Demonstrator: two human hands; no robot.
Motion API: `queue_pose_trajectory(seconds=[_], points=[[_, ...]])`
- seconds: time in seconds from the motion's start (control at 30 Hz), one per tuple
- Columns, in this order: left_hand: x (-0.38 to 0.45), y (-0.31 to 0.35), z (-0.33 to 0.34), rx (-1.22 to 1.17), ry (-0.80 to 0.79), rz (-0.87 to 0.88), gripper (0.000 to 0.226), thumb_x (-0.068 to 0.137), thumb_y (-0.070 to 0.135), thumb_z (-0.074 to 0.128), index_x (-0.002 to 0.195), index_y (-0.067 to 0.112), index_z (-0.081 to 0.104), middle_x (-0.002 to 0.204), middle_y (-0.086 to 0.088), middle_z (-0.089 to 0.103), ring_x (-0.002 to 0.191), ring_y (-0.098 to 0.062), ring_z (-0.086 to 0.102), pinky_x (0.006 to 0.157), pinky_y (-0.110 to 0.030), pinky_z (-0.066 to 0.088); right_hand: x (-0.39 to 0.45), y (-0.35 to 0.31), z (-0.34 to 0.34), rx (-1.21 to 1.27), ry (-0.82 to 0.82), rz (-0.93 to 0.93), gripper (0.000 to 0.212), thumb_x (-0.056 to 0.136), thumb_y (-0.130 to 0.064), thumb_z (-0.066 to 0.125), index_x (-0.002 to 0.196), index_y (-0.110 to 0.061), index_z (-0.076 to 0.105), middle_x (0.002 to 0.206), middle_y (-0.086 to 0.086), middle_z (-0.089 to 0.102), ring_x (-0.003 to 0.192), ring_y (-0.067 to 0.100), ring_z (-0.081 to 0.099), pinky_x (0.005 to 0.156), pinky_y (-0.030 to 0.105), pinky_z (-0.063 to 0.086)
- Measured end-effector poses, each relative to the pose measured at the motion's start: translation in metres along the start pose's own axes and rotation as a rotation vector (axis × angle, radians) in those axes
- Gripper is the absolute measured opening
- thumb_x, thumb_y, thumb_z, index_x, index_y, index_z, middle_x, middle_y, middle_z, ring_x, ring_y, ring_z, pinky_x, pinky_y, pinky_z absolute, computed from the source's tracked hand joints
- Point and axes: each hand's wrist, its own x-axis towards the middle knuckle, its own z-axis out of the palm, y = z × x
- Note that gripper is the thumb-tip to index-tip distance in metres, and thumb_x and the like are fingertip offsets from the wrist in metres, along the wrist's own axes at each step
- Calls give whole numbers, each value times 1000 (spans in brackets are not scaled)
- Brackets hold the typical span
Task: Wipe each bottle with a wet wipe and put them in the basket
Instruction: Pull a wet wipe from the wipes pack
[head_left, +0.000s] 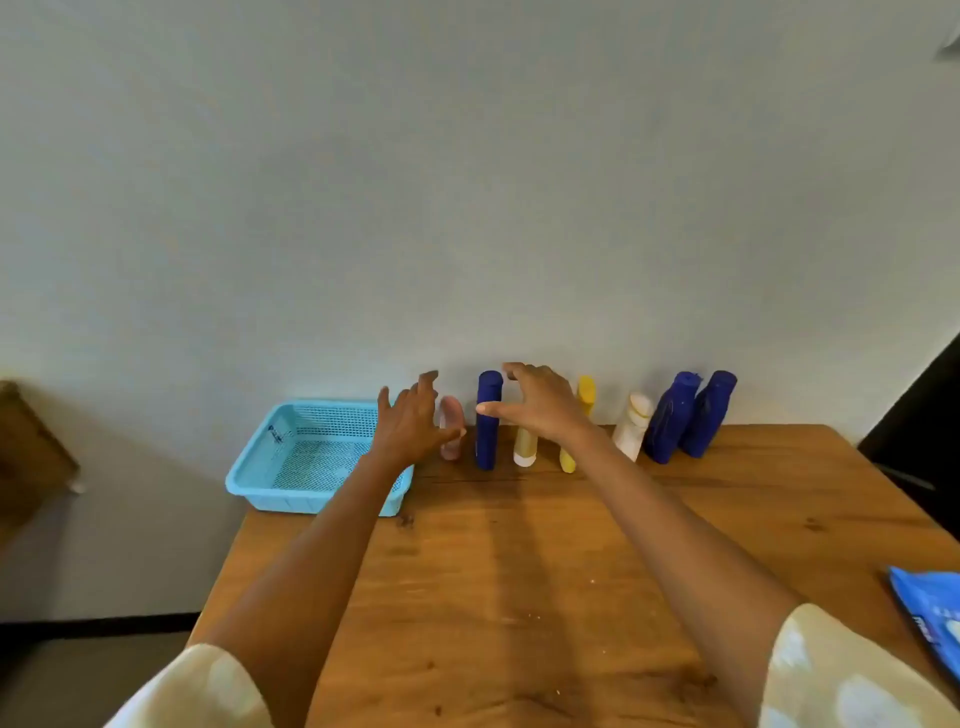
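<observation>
Both hands spread, released: left hand (413, 423) beside pink bottle (452, 427), right hand (537, 402) near blue bottle (488, 421).

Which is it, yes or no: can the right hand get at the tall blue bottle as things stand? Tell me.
Probably yes. The right hand hovers open beside the tall blue bottle, thumb already before it; nothing stands between them.
</observation>
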Motion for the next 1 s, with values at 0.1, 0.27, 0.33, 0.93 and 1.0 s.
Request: queue_pose_trajectory(seconds=[0.1, 0.27, 0.33, 0.93, 1.0], points=[[11, -2, 13, 35, 9, 57, 83, 83, 52, 61, 143, 13, 20, 131, -8, 56, 127, -24, 49, 116, -48, 4, 4, 5, 16, -6, 76, 16, 71, 80, -58, 61, 135, -16, 46, 136, 4, 53, 125, 26, 46, 104, 42, 39], [19, -11, 28, 28, 116, 118, 72, 87, 46, 59, 141, 13, 25, 117, -9, 65, 117, -24, 57, 116, -44, -1, 5, 7, 34, 34, 152, -30, 53, 84, -50, 61, 124, -16, 55, 125, 1, 61, 117, 23, 52, 102, 43, 40], [21, -14, 26, 22, 152, 144, 73, 86, 43, 61, 141, 12, 25, 112, -8, 67, 114, -23, 59, 116, -43, -3, 6, 5, 36, 12, 201, -56, 50, 83, -50, 62, 119, -16, 59, 120, 0, 63, 113, 21, 54, 101, 41, 39], [-124, -23, -46, -237, 220, 380, 74, 80, 29, 73, 139, 16, 31, 117, -7, 63, 110, -21, 58, 102, -32, 34, -132, -23, 21, 170, 486, -173, 31, 74, -47, 69, 91, -21, 69, 86, -10, 71, 87, 10, 61, 84, 32, 47], [-147, -18, -51, -247, 211, 382, 71, 80, 29, 73, 138, 17, 33, 116, -5, 62, 108, -19, 58, 95, -27, 38, -154, -26, 23, 166, 468, -174, 31, 75, -47, 69, 90, -20, 68, 87, -9, 71, 87, 12, 62, 85, 34, 47]])
